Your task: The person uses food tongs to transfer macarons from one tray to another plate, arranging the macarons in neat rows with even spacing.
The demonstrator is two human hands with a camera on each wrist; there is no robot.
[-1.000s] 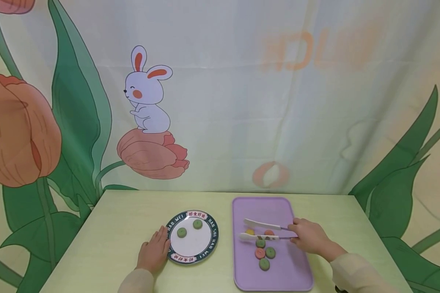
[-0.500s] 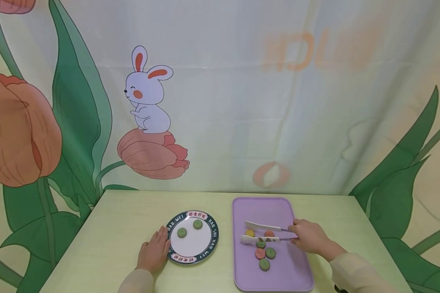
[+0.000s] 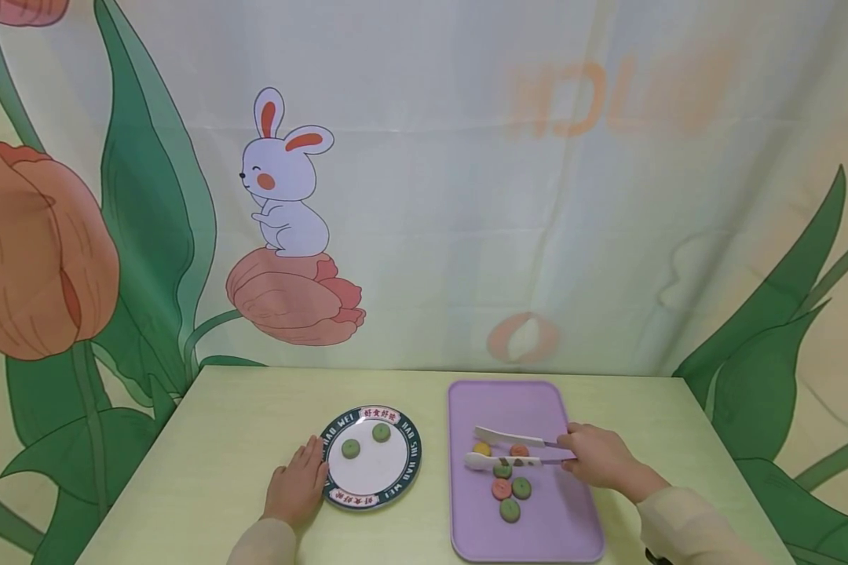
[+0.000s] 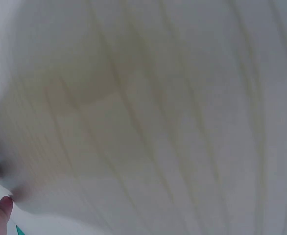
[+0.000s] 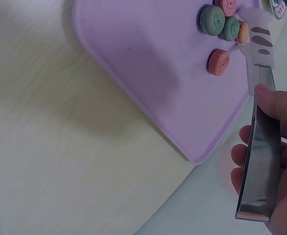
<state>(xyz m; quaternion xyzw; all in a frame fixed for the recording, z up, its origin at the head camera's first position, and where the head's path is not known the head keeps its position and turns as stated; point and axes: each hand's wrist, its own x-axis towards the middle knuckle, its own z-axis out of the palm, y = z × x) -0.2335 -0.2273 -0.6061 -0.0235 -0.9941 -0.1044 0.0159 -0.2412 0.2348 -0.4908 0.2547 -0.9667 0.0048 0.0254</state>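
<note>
My right hand (image 3: pixel 599 457) grips metal tongs (image 5: pixel 264 161) with white patterned tips, thumb on one arm and fingers on the other. The tongs' arms are spread above the purple tray (image 3: pixel 480 534). From the head view, a yellow macaron-like piece (image 3: pixel 482 450) and a red one (image 3: pixel 519 450) show between the arms. Several more green and red pieces lie just nearer, among them a green piece (image 3: pixel 509 510). My left hand (image 3: pixel 294 485) lies with fingers extended at the left rim of a round plate (image 3: pixel 380 480). Two green pieces, one a green disc (image 3: pixel 350 448), sit on the plate.
A pale wood-look table (image 3: pixel 205 471) carries both plate and tray, with the plate left of the tray. Behind the table's far edge hangs a printed curtain (image 3: pixel 424 235) with a rabbit and tulips. The left wrist view is mostly a blurred pale surface.
The tongs have shifted very slightly right and nearer, still spread over the tray. My left hand, the plate and the pieces look unmoved.
</note>
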